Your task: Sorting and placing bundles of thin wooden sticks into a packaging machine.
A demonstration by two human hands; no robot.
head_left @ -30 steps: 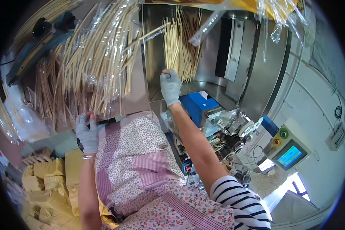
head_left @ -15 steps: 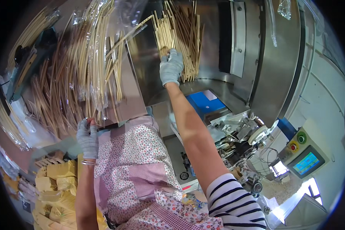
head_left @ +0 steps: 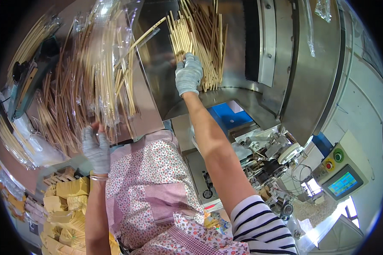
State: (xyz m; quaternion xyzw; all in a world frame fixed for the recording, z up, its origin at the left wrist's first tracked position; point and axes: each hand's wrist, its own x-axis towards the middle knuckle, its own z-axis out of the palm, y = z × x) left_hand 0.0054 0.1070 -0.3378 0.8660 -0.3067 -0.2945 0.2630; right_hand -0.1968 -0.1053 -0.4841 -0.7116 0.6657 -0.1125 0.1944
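Since the first frame the right hand [head_left: 189, 75] has gone farther out along the pile, and the pale sticks [head_left: 181, 37] at its fingertips sit farther out too; left hand [head_left: 95, 148] only slightly shifted. Nearest: floral apron [head_left: 161, 161], yellow packages [head_left: 72, 187] low on the left. Left hand, gloved with bare fingertips, is at the near ends of the film-covered sticks [head_left: 104, 89]; thumb and fingers loosely bent, can't tell if its grip pinches film. Those sticks lie on the brown surface [head_left: 150, 121], pale and brown mixed, ends ragged. Right hand, also gloved, is at the near ends of the pale sticks, fingers bent together; can't tell if its grip pinches or just presses. Pale sticks lie in the metal tray [head_left: 164, 95], brown sticks [head_left: 206, 25] beside them. Progress, as judged: left-side batch appears under clear film, tray pile bare and only partly lined up, so partway at most; can't count either. Off to the right, machine [head_left: 276, 148] and control panel [head_left: 342, 170], no hand touching them.
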